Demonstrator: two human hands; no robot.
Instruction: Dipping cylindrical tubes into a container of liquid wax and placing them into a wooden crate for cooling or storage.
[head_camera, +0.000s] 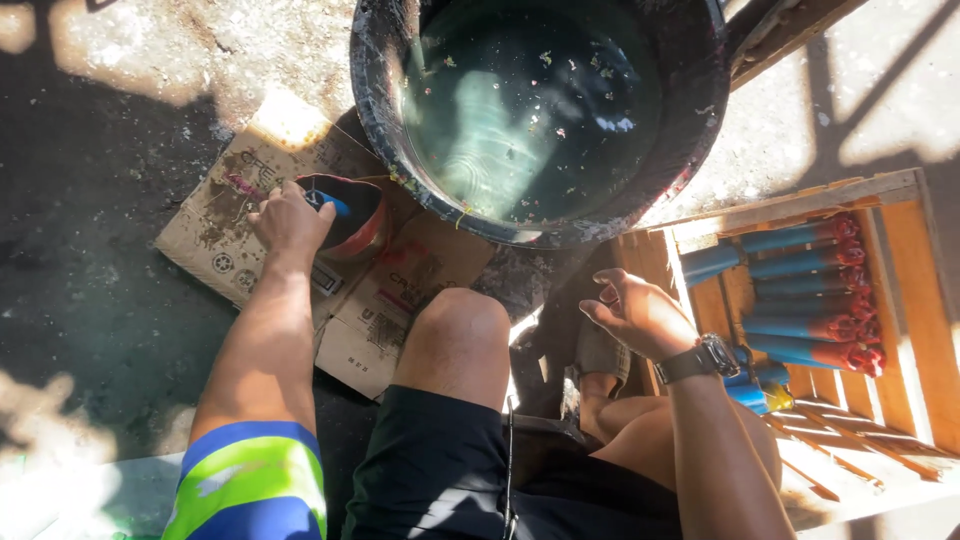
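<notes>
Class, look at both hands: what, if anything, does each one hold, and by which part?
The left hand grips a blue stick by its upper end, over a small dark bowl. The right hand is open and holds nothing.

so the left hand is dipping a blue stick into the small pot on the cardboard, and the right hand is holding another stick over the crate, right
Not quite. The right hand holds nothing: in the head view it hangs open and empty beside the wooden crate. The rest stands: the left hand has a blue stick at the small pot on the cardboard.
</notes>
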